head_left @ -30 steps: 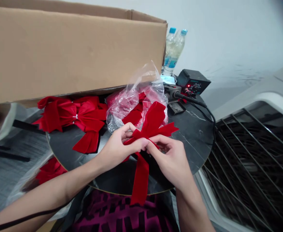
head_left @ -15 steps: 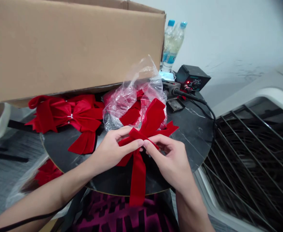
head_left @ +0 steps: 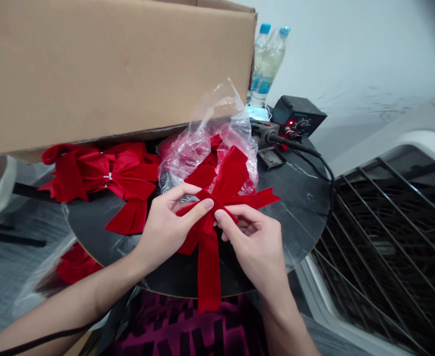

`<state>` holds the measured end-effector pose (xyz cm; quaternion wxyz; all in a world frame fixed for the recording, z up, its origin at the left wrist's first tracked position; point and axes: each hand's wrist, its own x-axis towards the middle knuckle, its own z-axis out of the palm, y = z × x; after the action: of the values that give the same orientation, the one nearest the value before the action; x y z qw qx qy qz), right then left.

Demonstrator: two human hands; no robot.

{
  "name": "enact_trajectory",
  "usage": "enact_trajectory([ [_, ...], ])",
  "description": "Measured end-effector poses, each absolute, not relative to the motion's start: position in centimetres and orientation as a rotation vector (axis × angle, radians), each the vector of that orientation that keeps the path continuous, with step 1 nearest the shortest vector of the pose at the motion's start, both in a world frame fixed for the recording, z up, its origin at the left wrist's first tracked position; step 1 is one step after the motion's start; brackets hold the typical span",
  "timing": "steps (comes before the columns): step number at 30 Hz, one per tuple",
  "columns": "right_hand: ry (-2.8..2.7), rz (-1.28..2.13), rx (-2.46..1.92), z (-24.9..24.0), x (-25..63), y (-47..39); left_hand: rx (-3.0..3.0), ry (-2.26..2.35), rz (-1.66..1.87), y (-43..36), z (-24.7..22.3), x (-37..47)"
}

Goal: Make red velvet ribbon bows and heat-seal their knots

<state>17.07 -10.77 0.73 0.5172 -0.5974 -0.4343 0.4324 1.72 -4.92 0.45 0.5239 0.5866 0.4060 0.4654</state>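
Between my two hands is a red velvet bow (head_left: 234, 170), held over the near half of the round table. My left hand (head_left: 176, 222) pinches its middle from the left, the thumb lying on the ribbon. From the right, my right hand (head_left: 252, 242) grips the same centre with thumb and fingers; its fingertips are partly hidden behind the ribbon. One long tail hangs down past the table's edge, and another points right. To the left lies a pile of finished-looking red bows (head_left: 109, 173) with silvery ties at their middles.
A clear plastic bag (head_left: 187, 153) with red ribbon pieces lies behind my hands. A large cardboard box (head_left: 117, 74) stands at the back. On the dark marbled table (head_left: 299, 212) are a black soldering station (head_left: 299, 116), its cable and two bottles (head_left: 267, 69). A heater-like grille (head_left: 388, 237) stands right.
Both hands still grip the bow. My thumbs have moved slightly up and left, and the strip across its middle lies flatter. The right tail reaches a little farther right.
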Motion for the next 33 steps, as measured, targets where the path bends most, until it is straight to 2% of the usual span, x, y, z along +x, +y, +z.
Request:
enact_trajectory([
  [5,-0.965,1.025,-1.359,0.2,16.5,-10.9,1.359,1.025,1.146,-5.1,0.4,1.8],
  [11,-0.933,0.852,-1.31,-0.4,15.8,-11.0,1.241,1.066,1.157,-5.2,0.4,1.9],
  [24,-0.884,0.917,-1.285,-0.2,16.4,-10.9,1.08,0.949,1.066,-4.6,0.3,1.1],
  [33,-0.893,0.879,-1.317,0.0,16.8,-10.9,1.241,0.994,1.132,-5.0,0.6,1.4],
])
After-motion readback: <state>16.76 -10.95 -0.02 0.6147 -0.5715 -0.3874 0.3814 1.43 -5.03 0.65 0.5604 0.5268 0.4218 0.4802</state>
